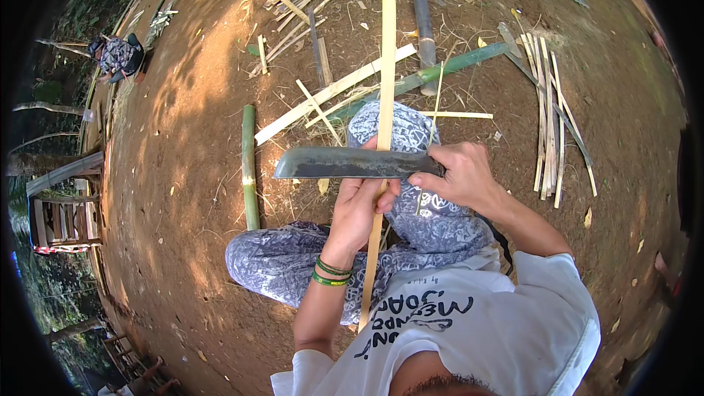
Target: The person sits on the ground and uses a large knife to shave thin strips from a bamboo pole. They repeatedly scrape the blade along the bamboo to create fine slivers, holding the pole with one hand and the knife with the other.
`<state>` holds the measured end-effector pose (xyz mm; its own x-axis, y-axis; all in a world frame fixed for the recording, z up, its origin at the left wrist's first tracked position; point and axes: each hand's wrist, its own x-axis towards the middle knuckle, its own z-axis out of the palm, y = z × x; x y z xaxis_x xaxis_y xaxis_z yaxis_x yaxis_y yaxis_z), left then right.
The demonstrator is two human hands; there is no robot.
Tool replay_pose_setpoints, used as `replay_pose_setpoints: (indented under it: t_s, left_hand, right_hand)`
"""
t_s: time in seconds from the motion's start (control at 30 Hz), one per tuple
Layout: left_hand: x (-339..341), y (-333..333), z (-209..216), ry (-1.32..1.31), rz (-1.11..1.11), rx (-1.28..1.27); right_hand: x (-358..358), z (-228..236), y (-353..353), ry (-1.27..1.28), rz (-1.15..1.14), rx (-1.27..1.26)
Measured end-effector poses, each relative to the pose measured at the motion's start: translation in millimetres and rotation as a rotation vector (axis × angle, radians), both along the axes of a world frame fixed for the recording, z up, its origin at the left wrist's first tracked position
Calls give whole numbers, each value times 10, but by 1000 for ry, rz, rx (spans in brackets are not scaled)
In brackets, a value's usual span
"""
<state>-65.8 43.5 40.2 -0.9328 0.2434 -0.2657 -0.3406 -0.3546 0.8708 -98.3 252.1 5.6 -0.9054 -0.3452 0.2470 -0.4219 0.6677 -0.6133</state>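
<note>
A long pale bamboo strip runs from the top of the view down between my legs to my lap. My left hand is closed round it, the fingers curling over its edge. In my right hand I grip the handle end of a machete. Its broad dark blade lies crosswise over the strip, pointing left, and covers part of my left hand. Whether the blade's edge is cutting into the strip cannot be made out. A thin sliver hangs down near my right hand.
Beyond my knees a green bamboo pole lies under a wide split slat, near a dark bamboo tube. Split strips are bunched at right. A short green bamboo piece lies left. Another person sits far left.
</note>
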Motion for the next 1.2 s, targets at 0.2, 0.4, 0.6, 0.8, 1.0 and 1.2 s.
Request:
replay_pose_setpoints:
  t_s: [0.2, 0.4, 0.6, 0.8, 1.0, 1.2]
  left_hand:
    - [31, -6, -59, -39, -51, 4]
    - [181, -50, -125, -67, -39, 40]
    - [376, -141, -142, -99, -44, 15]
    - [558, -236, -115, -86, -67, -21]
    - [781, -297, -96, -85, -34, -57]
    - [1337, -528, -115, -179, -105, -98]
  right_hand:
    - [-14, 14, -50, 80, 37, 52]
    - [11, -37, -93, 141, 42, 44]
    - [41, -110, -101, 184, 27, 28]
    - [74, -141, -79, 180, 38, 34]
    - [74, -153, -50, 167, 17, 17]
    - [-286, -157, 341, -203, -350, -126]
